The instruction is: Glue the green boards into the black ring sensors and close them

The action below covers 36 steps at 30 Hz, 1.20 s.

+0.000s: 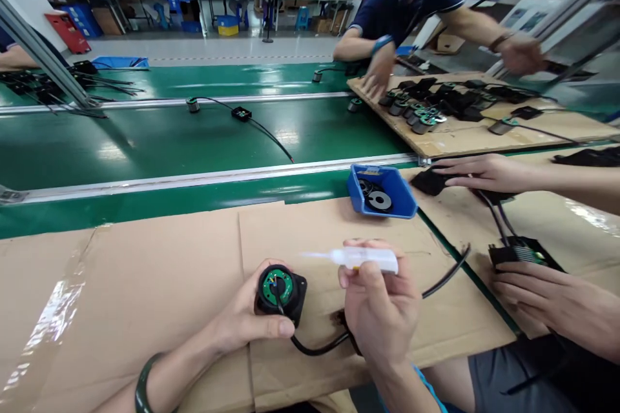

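My left hand (245,321) grips a black round part (281,292) with a green circuit board on top, holding it on the cardboard sheet (145,284). A black cable (320,346) runs from the part under my right hand. My right hand (378,306) is closed around a small white squeeze bottle (361,259), its clear nozzle pointing left, above and to the right of the part.
A blue bin (387,195) with black and white rings sits beyond. To the right, a co-worker's hands (557,300) rest on black parts. Across the green conveyor (145,142), another person (387,71) handles parts on a cardboard board (484,129).
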Motion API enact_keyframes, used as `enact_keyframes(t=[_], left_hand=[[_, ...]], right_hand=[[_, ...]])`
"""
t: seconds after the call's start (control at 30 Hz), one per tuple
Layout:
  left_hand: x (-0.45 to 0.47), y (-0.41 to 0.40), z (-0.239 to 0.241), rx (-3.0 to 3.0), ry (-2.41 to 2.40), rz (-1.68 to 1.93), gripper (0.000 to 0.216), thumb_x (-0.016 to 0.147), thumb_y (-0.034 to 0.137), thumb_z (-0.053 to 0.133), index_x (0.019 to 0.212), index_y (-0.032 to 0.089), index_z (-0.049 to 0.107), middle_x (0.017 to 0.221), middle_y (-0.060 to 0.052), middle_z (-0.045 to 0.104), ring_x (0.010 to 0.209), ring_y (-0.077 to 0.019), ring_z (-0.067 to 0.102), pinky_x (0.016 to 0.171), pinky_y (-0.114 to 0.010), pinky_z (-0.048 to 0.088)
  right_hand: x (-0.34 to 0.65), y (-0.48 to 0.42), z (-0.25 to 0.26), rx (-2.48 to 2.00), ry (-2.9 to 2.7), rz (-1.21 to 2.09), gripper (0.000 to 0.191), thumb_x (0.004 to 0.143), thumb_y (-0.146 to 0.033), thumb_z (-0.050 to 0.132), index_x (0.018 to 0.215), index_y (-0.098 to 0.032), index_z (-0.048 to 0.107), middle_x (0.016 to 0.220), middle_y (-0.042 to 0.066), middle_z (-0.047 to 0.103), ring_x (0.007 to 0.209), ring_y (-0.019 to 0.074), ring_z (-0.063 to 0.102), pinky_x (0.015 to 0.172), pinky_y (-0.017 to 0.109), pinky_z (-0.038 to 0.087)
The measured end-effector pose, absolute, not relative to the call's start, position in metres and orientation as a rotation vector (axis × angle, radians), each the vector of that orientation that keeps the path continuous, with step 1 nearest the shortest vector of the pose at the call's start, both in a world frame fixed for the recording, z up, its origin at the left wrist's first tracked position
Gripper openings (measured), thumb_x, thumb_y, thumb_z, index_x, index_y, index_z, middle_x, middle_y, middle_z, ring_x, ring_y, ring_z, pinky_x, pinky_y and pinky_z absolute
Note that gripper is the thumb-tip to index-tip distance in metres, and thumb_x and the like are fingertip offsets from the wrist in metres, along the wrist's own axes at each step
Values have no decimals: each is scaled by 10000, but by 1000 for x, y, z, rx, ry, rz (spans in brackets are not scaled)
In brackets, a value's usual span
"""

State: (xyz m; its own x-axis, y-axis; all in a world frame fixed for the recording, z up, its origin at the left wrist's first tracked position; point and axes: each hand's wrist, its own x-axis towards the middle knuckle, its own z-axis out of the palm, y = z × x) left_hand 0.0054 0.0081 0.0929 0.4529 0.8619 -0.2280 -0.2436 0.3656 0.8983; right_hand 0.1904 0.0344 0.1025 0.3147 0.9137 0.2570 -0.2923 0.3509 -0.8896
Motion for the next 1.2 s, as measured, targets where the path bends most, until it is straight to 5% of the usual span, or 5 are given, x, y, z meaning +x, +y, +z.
enact_keyframes(t=[0.33, 0.53, 0.8, 1.07, 1.2], left_hand=[[-3, 35, 82, 1206, 899, 706, 886, 618, 327, 822, 1344, 233, 323, 1369, -130, 417, 1173, -280, 494, 917, -374, 473], [2, 47, 76, 1667, 1266, 808, 392, 704, 228, 719, 1072, 222, 585, 1129, -71, 636, 1099, -285, 559, 978, -423, 428], [-10, 56, 76, 1814, 1365, 778, 418, 683, 213, 749, 1081, 242, 627, 1180, -70, 622, 1135, -298, 568, 967, -417, 444], [-8, 55, 75, 1913, 1568, 767, 367, 663, 192, 722, 1020, 243, 657, 1023, -44, 633, 999, -287, 587, 855, -409, 479], [1, 49, 76, 1944, 1574, 752, 302, 675, 257, 742, 956, 236, 637, 981, -40, 622, 974, -286, 584, 827, -393, 479]], right_hand=[[193, 157, 79, -1088, -1148, 1032, 354, 766, -367, 757, 1013, -154, 619, 935, 45, 681, 892, 198, 684, 859, 398, 562], [169, 224, 53, -1326, -1331, 888, 204, 937, -320, 629, 1025, -136, 640, 1019, 49, 667, 900, 185, 656, 812, 387, 560], [165, 222, 62, -1353, -1486, 778, 244, 936, -325, 623, 1103, -147, 617, 1104, 66, 643, 966, 207, 641, 849, 411, 546], [187, 72, 85, -1134, -1856, 1084, 486, 563, -301, 897, 881, -212, 540, 668, -72, 579, 572, 122, 563, 518, 213, 460], [200, 42, 91, -1165, -1956, 1096, 154, 807, -128, 625, 915, -214, 558, 648, -62, 573, 523, 106, 544, 499, 197, 425]])
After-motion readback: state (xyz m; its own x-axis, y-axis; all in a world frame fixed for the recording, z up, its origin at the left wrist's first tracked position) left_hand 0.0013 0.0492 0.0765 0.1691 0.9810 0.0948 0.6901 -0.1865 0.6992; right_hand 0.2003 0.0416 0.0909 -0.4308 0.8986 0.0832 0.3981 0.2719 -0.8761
